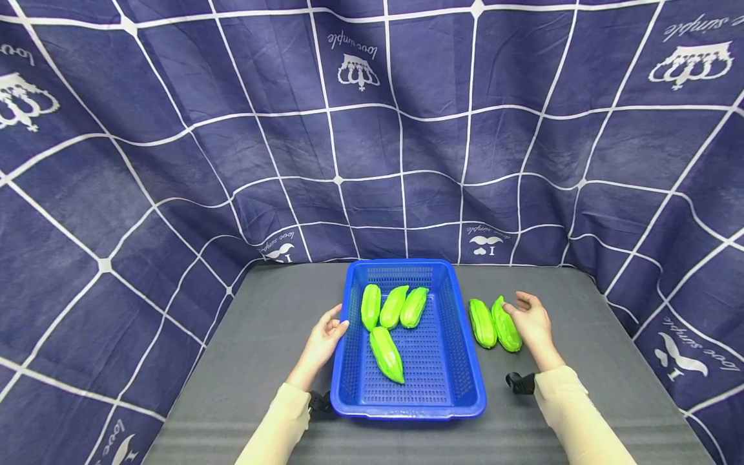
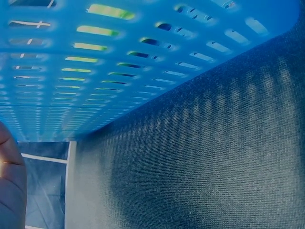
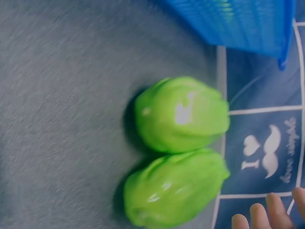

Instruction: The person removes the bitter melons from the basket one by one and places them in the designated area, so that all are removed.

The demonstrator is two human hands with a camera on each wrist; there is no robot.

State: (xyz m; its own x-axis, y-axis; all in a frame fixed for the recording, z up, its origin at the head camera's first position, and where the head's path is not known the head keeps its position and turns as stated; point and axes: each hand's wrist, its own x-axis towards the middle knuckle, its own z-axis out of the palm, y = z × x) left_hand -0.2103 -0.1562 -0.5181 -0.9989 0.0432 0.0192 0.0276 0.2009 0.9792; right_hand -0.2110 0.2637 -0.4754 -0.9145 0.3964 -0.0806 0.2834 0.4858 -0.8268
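Note:
A blue perforated basket [image 1: 407, 412] stands on the grey table, holding several green vegetables, one of them [image 1: 386, 355] lying below a row of others. My left hand [image 1: 323, 339] is at the basket's left rim, its thumb by the edge; the left wrist view shows the basket wall [image 2: 143, 62] and part of the hand [image 2: 10, 181]. Right of the basket two green vegetables [image 1: 483, 323] [image 3: 183, 114] lie side by side. My right hand [image 1: 531, 323] is over the outer one [image 1: 506, 326] [image 3: 176, 188], fingers [image 3: 276, 210] apart and holding nothing.
Dark blue curtain [image 1: 430, 148] with white lines and prints hangs behind the grey table [image 1: 256, 323] and along its sides. Black straps with dark fittings [image 1: 520, 383] are at both wrists.

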